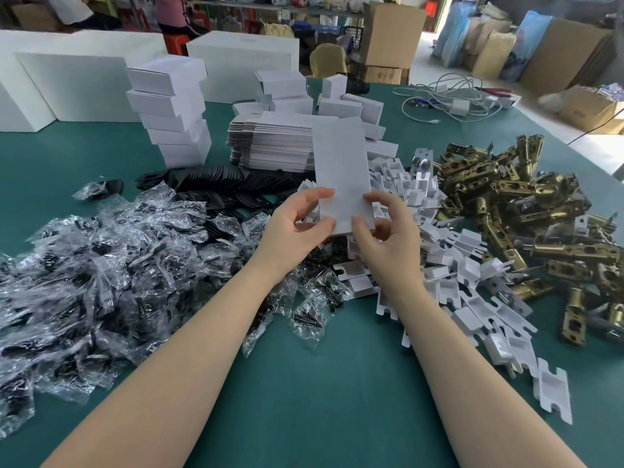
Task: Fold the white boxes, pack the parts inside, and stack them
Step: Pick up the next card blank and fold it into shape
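Held item: a flat, unfolded white cardboard box blank (342,177), upright above the middle of the teal surface (314,383), its lower end between both hands.
Left hand (297,228): pinches the blank's lower left edge, thumb on the near face, fingers curled behind.
Right hand (385,228): pinches the lower right edge, thumb on the near face, fingertips bent over the side.
Flat stock: a thick stack of flat white box blanks (273,143) at 12 o'clock, just behind the held blank.
Finished boxes: a leaning tower of folded white boxes (172,113) at 11 o'clock; looser folded white boxes (337,99) at 12 to 1 o'clock.
Parts, left: a heap of clear plastic bags with black pieces (111,265) at 9 o'clock.
Parts, centre: flat black plates (229,184) at 11 o'clock, between the bags and the stack.
Parts, right: white cardboard inserts (449,265) at 3 o'clock, touching a pile of brass-coloured metal latches (526,204) at 2 o'clock.
Far edge: white cables (445,99) at 1 o'clock.
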Tool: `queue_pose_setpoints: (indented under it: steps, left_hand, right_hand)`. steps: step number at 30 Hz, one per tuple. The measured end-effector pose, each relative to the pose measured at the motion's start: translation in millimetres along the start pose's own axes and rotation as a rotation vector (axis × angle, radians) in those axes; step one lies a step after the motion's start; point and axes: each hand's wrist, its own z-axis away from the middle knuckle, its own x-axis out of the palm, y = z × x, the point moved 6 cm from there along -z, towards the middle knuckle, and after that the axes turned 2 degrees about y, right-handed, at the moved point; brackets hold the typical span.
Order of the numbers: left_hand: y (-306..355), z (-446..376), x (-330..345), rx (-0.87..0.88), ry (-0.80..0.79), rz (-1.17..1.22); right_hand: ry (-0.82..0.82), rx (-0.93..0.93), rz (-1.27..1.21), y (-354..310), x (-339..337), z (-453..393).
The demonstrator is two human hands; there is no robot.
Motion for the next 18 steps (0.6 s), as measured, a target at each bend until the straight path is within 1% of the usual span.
queue_pose_setpoints:
  steps: [5, 11, 18]
  left_hand:
    - [1.3, 0.1, 0.8, 0.003, -0.013, 0.026]
    - [0.6, 0.3, -0.6, -0.025, -0.034, 0.061]
    - [-0.9, 0.8, 0.3, -0.058, -0.039, 0.075]
  right_hand:
    - [0.008, 0.073, -0.072, 3.1, -1.7, 1.8]
    - [0.017, 0.082, -0.083, 7.7, -2.1, 1.7]
    - [-0.073, 0.118, -0.1, 11.0, 3.2, 3.6]
